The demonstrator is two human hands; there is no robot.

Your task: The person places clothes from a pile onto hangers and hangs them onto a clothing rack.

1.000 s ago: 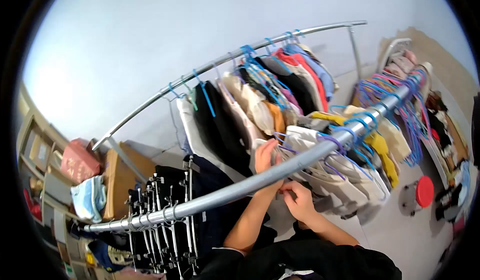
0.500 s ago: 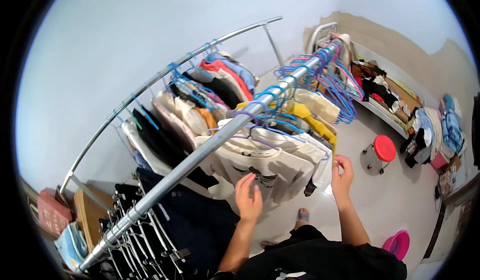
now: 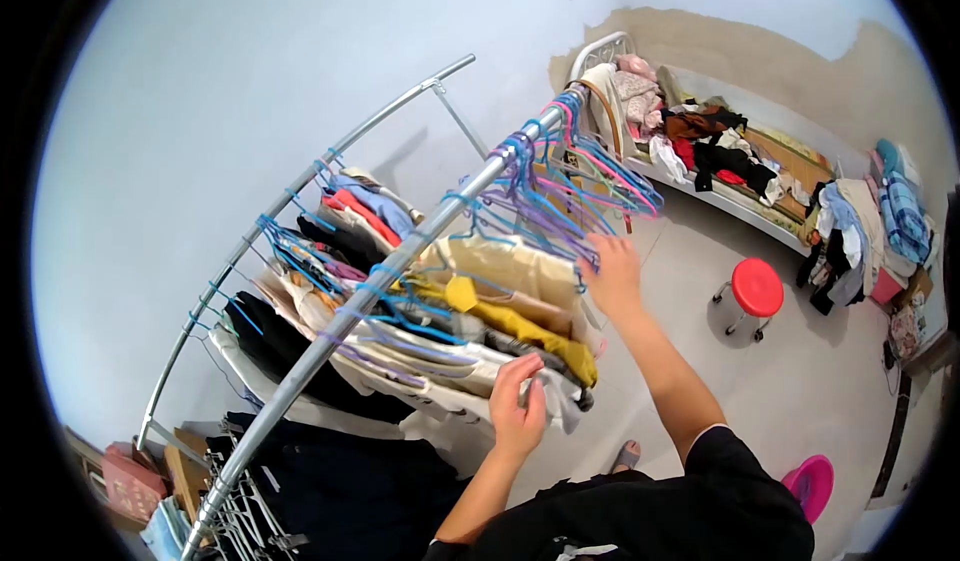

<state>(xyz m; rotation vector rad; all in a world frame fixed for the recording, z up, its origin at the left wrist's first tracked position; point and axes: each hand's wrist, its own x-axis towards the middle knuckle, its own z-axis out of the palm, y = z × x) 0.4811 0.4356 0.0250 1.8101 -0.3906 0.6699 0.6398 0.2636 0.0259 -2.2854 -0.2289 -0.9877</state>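
My right hand [image 3: 615,283] is at the lower ends of the purple hangers [image 3: 545,206], its fingers curled on one corner. Just below hangs a cream garment [image 3: 510,261] on a blue hanger. My left hand [image 3: 517,416] is raised beside the white shirts [image 3: 440,361], thumb apart from the bent fingers; whether it touches the cloth is hard to see. A yellow garment [image 3: 520,331] hangs between the cream and white ones. All of these are on the near metal rail [image 3: 310,356].
Behind runs a second rail [image 3: 235,251] with more clothes. Dark trousers [image 3: 350,491] hang at the near end. A red stool [image 3: 757,288], a pink basin [image 3: 810,486] and a bed [image 3: 720,201] heaped with clothes are to the right.
My right hand has moved up and away to the hangers. My left hand has shifted slightly right. The hanging clothes have swung, and the view has turned right.
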